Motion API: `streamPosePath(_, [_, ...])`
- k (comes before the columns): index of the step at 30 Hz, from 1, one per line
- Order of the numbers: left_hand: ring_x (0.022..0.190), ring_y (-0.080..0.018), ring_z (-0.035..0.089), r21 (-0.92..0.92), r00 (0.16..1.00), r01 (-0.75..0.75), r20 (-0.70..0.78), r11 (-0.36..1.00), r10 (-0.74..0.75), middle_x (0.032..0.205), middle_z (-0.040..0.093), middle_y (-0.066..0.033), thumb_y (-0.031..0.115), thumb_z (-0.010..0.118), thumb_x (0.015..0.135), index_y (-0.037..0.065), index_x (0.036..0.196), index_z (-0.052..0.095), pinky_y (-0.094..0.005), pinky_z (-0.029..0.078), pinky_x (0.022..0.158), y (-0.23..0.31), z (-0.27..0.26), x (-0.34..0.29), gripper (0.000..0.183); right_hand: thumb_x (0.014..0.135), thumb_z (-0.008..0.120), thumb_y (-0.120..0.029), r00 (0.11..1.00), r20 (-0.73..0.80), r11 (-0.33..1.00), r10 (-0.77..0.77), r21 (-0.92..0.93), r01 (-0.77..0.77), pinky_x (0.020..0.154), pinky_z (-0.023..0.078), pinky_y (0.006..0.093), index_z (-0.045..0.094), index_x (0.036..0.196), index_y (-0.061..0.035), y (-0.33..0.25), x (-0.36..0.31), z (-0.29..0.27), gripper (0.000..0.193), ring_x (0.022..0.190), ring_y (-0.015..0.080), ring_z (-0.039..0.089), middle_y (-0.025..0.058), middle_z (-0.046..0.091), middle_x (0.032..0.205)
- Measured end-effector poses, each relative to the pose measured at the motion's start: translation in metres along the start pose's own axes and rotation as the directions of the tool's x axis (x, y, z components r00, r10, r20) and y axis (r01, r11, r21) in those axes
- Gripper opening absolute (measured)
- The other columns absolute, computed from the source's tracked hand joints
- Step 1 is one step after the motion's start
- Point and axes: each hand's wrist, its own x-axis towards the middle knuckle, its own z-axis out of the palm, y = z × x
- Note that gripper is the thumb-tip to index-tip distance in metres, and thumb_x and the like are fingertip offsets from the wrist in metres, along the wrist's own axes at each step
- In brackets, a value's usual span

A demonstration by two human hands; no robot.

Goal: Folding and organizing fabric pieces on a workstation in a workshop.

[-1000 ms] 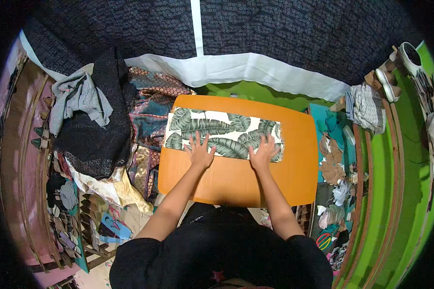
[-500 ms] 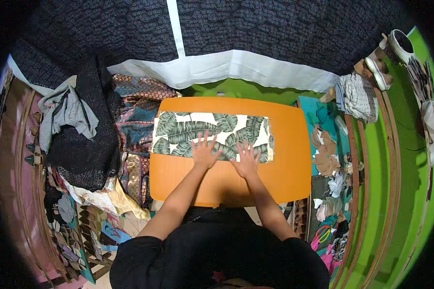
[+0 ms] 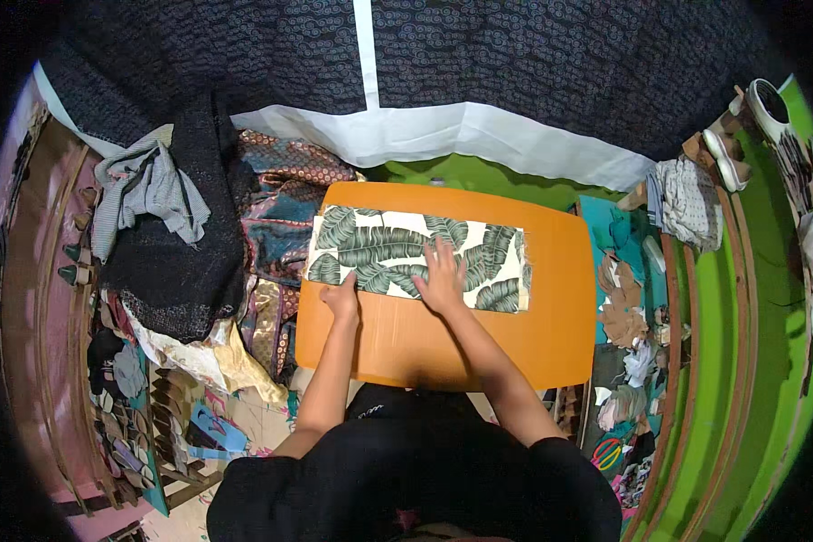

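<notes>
A folded white cloth with green leaf print [image 3: 385, 244] lies flat on an orange tabletop [image 3: 388, 339], its long side running left to right. Along its near edge, toward the left end, my left hand [image 3: 341, 300] is closed on the border, thumb on top and the other fingers partly hidden. My right hand [image 3: 441, 285] rests palm down on the middle of the cloth, its fingers spread and stretched away from me. Frayed threads show at the cloth's right end.
Left of the table are a sparkly black cloth [image 3: 167, 280], a grey striped cloth [image 3: 149, 194] and patterned shiny fabric [image 3: 289, 217]. Fabric scraps [image 3: 623, 307] and colourful-handled scissors [image 3: 608, 453] lie on the right. A dark curtain [image 3: 515, 72] hangs behind.
My left hand has moved left and closed at the cloth's near edge. The right hand has slid leftward to the cloth's middle. The whole view has shifted slightly.
</notes>
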Motion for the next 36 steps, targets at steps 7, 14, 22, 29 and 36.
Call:
streamPosePath(7, [0.065,-0.0141,0.054,-0.335,0.821,0.322,0.564,0.885,-0.085,0.079,0.056,-0.0051,0.005,0.051,0.069,0.001,0.09,0.051,-0.0258,0.044,0.05,0.058,0.015,-0.008,0.021,0.077,0.049,-0.039,0.981,0.196,0.995,0.005,0.102,-0.025,0.1,0.002,0.053,0.028,0.131,-0.0195,0.011,-0.009,0.052,0.061,0.129,0.0296,0.008,0.0072,0.011,0.14])
streamPosePath(14, [0.105,-0.0315,0.044,-0.373,0.471,-0.529,0.619,0.763,0.629,0.119,0.041,-0.0198,0.007,0.057,0.063,0.002,0.089,0.05,-0.0325,0.039,0.082,0.081,0.066,-0.091,0.027,0.084,0.039,-0.044,0.934,0.34,-0.011,0.105,0.94,-0.341,0.1,0.02,0.0384,0.036,0.125,-0.0089,0.052,-0.006,0.026,0.054,0.121,0.022,0.031,0.0079,0.037,0.129])
streamPosePath(22, [0.126,-0.0411,0.001,-0.018,0.054,-0.966,0.961,0.259,0.27,0.14,0.01,-0.0126,0.054,0.051,0.071,0.02,0.116,0.047,-0.0649,0.0,0.092,0.048,0.08,-0.143,0.057,0.083,0.038,-0.048,0.862,0.484,-0.675,0.152,0.688,-0.267,0.084,0.042,0.0474,0.044,0.116,-0.0067,0.133,-0.071,-0.052,0.053,0.105,0.0276,0.047,0.0155,0.048,0.115])
streamPosePath(29, [0.125,-0.0425,0.004,0.075,0.133,-0.982,0.927,0.173,0.35,0.139,0.009,-0.0165,0.056,0.043,0.075,0.021,0.126,0.037,-0.063,0.004,0.093,0.041,0.08,-0.149,0.062,0.075,0.056,-0.008,0.785,0.563,-0.249,0.257,0.824,-0.51,0.075,0.047,0.036,0.047,0.105,0.0033,0.203,-0.064,-0.044,0.034,0.086,0.0226,0.057,0.0131,0.057,0.099])
streamPosePath(36, [0.125,-0.0436,-0.001,0.217,0.286,-0.953,0.875,0.212,0.39,0.139,0.004,-0.0173,0.05,0.042,0.078,0.027,0.13,0.029,-0.0635,0.004,0.092,0.02,0.093,-0.147,0.058,0.068,0.055,0.01,0.872,0.361,0.345,0.33,0.814,-0.468,0.066,0.047,0.029,0.052,0.099,0.0022,0.211,-0.039,-0.034,0.032,0.075,0.0168,0.058,0.009,0.06,0.088])
